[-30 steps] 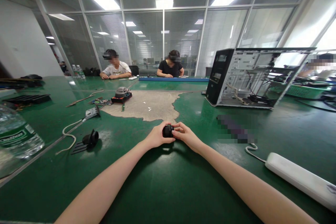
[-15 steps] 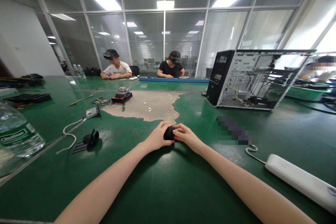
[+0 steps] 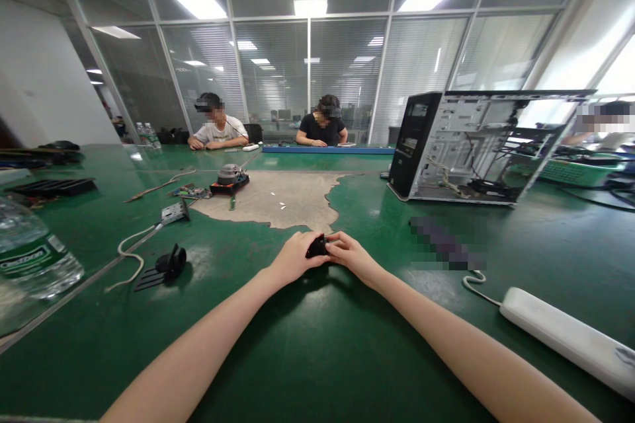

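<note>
Between my two hands is a small black part [image 3: 316, 246], rounded, its exact kind too small to make out. My left hand [image 3: 292, 258] wraps around it from the left, thumb below and fingers above. From the other side, the fingertips of my right hand [image 3: 348, 253] pinch its right edge. Both hands are just above the green tabletop [image 3: 307, 344], close to the peeled patch. To the left lies a black plastic piece [image 3: 171, 261] with a round end and flat prongs.
An opened computer case [image 3: 417, 145] stands at right, near a white power strip [image 3: 560, 337] and its cord. A water bottle [image 3: 34, 251] is at far left. Loose electronics, including a heat-sink fan-like unit [image 3: 231, 178], lie at left. Two people sit across the table; another is at right.
The black part has turned slightly in my fingers and shifted a little to the left. Both hands keep hold of it.
</note>
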The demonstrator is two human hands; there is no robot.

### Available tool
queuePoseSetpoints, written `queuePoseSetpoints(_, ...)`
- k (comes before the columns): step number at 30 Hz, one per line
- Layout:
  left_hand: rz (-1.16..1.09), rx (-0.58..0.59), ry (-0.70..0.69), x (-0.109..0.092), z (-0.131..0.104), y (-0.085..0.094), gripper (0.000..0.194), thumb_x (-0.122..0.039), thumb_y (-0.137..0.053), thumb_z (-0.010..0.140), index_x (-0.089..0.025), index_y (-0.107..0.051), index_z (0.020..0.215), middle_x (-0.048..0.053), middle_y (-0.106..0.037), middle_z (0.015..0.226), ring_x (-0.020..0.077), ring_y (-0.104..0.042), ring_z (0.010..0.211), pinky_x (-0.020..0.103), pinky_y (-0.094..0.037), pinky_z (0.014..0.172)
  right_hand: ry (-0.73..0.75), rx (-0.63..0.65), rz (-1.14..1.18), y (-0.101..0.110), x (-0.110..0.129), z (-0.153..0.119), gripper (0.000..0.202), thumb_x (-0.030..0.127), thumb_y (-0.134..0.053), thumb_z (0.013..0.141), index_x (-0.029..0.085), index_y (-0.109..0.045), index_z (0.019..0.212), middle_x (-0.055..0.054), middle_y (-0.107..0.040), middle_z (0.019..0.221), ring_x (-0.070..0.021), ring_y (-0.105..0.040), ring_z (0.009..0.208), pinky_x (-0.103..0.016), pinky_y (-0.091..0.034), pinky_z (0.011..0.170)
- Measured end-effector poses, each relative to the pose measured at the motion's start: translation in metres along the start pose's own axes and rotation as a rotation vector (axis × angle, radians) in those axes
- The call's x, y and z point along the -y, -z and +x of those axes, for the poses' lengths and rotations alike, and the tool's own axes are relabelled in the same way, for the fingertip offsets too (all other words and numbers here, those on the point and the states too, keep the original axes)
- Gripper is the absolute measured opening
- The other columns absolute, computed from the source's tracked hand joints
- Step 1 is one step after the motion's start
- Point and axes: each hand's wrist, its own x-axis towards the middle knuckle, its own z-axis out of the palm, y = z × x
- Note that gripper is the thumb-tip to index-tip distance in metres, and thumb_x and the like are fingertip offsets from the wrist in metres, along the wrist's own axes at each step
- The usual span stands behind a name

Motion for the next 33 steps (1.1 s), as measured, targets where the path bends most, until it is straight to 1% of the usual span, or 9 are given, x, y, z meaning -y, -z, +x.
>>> queuePoseSetpoints(5,-0.012,-0.028,-0.058,-0.0004,-0.0032,0.0003,0.055,-0.036,-0.061,0.067,-0.023,-0.039,0.116,0.003,-0.051,0.112,0.02,-0.047,0.099,0.033,-0.037,0.086,0.054,0.014,-0.049,0.0012,-0.0014,-0.001,0.033,0.036,-0.063,0.063,0.019,-0.05,0.089,-0.001,-0.059,0.077,-0.0134,-0.057,0.072,-0.033,-0.044,0.075)
queuePoseSetpoints(7,-0.018,-0.033,-0.049,-0.0011,-0.0032,0.0009,0.056,-0.034,-0.06,0.067,-0.026,-0.038,0.118,0.002,-0.052,0.112,0.0196,-0.048,0.097,0.033,-0.039,0.084,0.082,0.02,-0.075,0.0019,-0.0013,-0.0016,0.033,0.034,-0.063,0.063,0.021,-0.05,0.09,-0.001,-0.059,0.079,-0.0139,-0.056,0.075,-0.033,-0.043,0.076)
queuePoseSetpoints(10,-0.032,-0.046,-0.032,-0.0014,-0.0024,0.0003,0.051,-0.033,-0.059,0.068,-0.027,-0.04,0.116,0.0,-0.053,0.11,0.0186,-0.05,0.093,0.032,-0.04,0.081,0.113,0.027,-0.098,0.0025,-0.0002,-0.0024,0.035,0.03,-0.065,0.061,0.022,-0.05,0.091,-0.001,-0.059,0.085,-0.014,-0.055,0.08,-0.032,-0.042,0.077)
queuePoseSetpoints(14,-0.03,-0.057,-0.025,-0.0002,-0.0021,-0.0017,0.05,-0.033,-0.058,0.069,-0.027,-0.041,0.115,0.0,-0.054,0.109,0.0185,-0.05,0.093,0.031,-0.04,0.081,0.08,0.023,-0.056,0.0016,0.0,-0.0025,0.03,0.034,-0.061,0.065,0.022,-0.05,0.091,-0.001,-0.058,0.084,-0.0129,-0.055,0.077,-0.031,-0.043,0.075)
queuePoseSetpoints(16,-0.026,-0.052,-0.03,0.0006,-0.0025,-0.0023,0.051,-0.033,-0.059,0.068,-0.026,-0.04,0.116,0.0,-0.054,0.108,0.0188,-0.05,0.093,0.031,-0.04,0.081,0.075,-0.011,-0.046,0.0008,-0.0017,-0.0014,0.028,0.036,-0.059,0.067,0.021,-0.051,0.09,-0.001,-0.057,0.082,-0.0122,-0.055,0.075,-0.03,-0.043,0.074)
queuePoseSetpoints(19,-0.025,-0.046,-0.041,0.0014,-0.0028,-0.0024,0.052,-0.033,-0.059,0.068,-0.026,-0.04,0.116,0.0,-0.054,0.109,0.0186,-0.049,0.093,0.031,-0.04,0.081,0.084,-0.054,-0.074,0.0003,-0.0051,0.0009,0.029,0.037,-0.058,0.067,0.021,-0.052,0.091,-0.001,-0.056,0.083,-0.012,-0.054,0.075,-0.029,-0.044,0.073)
queuePoseSetpoints(23,-0.021,-0.044,-0.053,0.0008,-0.003,-0.0012,0.052,-0.033,-0.059,0.069,-0.026,-0.04,0.116,0.0,-0.054,0.109,0.0182,-0.049,0.093,0.031,-0.04,0.081,0.078,-0.033,-0.113,0.0022,-0.0057,0.0017,0.03,0.038,-0.058,0.068,0.02,-0.054,0.092,-0.003,-0.056,0.09,-0.013,-0.054,0.079,-0.03,-0.042,0.075)
queuePoseSetpoints(28,-0.021,-0.037,-0.059,-0.0005,-0.0034,-0.0005,0.052,-0.034,-0.059,0.069,-0.026,-0.04,0.116,0.0,-0.054,0.108,0.0184,-0.049,0.092,0.031,-0.04,0.08,0.139,0.004,-0.156,0.0028,-0.0003,-0.0026,0.034,0.032,-0.063,0.064,0.022,-0.052,0.095,-0.001,-0.057,0.089,-0.0131,-0.054,0.081,-0.03,-0.041,0.077)
queuePoseSetpoints(33,-0.008,-0.047,-0.06,0.0006,-0.0039,-0.0019,0.052,-0.035,-0.059,0.069,-0.024,-0.039,0.116,0.002,-0.055,0.106,0.0193,-0.049,0.093,0.032,-0.04,0.081,0.116,-0.035,-0.138,-0.0011,-0.0018,-0.0038,0.03,0.037,-0.055,0.07,0.021,-0.052,0.095,-0.002,-0.058,0.085,-0.0131,-0.055,0.079,-0.03,-0.042,0.076)
